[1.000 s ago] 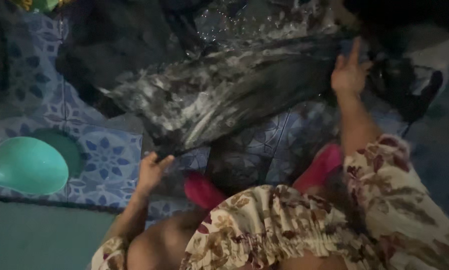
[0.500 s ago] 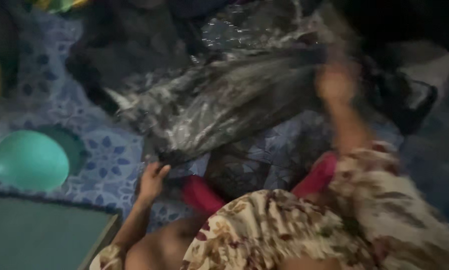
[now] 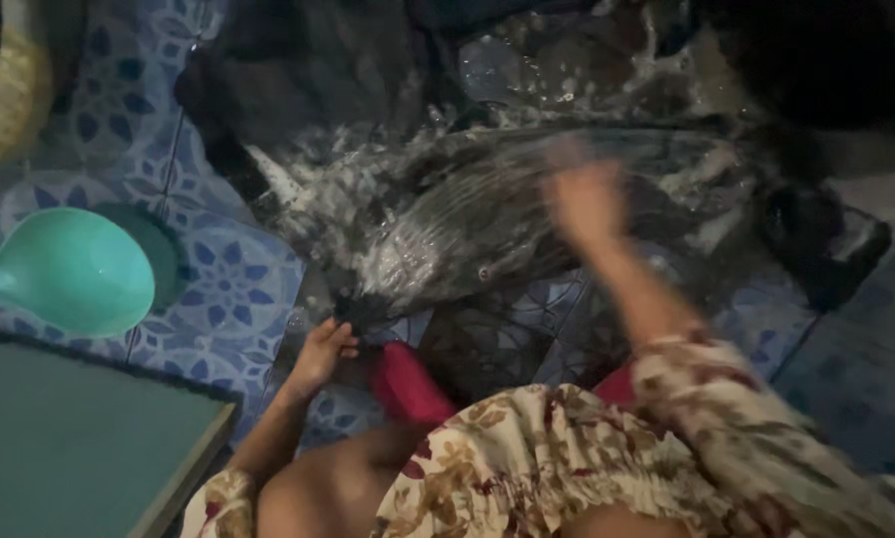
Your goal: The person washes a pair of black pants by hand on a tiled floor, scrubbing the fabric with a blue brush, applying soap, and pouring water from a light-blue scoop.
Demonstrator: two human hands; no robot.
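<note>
Dark wet garment spread across centre to upper-centre of frame, soapy white foam streaked over it, lying on blue patterned floor tiles.

Left hand, lower centre-left: fingers pinched shut on the garment's near corner, at the cloth's lower tip.

Right hand, centre-right: motion-blurred, lies over the foamy cloth, fingers look spread; can't tell if it grips or just presses.

Teal plastic scoop at left edge on the tiles, well apart from both hands. Dark green flat slab fills lower left. Yellowish rim of a round container at upper left. More dark cloth bunched at right, beside the garment. Pink-red footwear just below the garment, near the left hand. Floral dress fills bottom of frame.
</note>
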